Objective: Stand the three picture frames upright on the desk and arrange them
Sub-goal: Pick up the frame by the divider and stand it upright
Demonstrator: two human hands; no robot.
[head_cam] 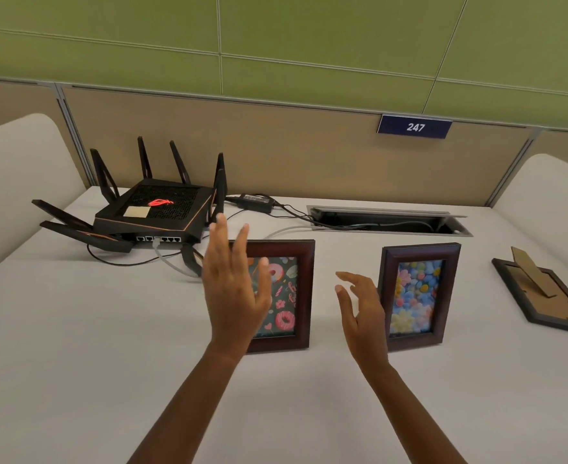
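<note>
On desk (75, 329): two frames (281, 296) upright, portrait; third (544, 296) face-down.

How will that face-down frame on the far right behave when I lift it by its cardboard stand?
The face-down frame probably feels rigid, given its dark moulded border. Its cardboard stand looks thin and hinged, so it may flex or fold rather than carry the load. Lying flat, it should slide on the desk, not tip.
</note>
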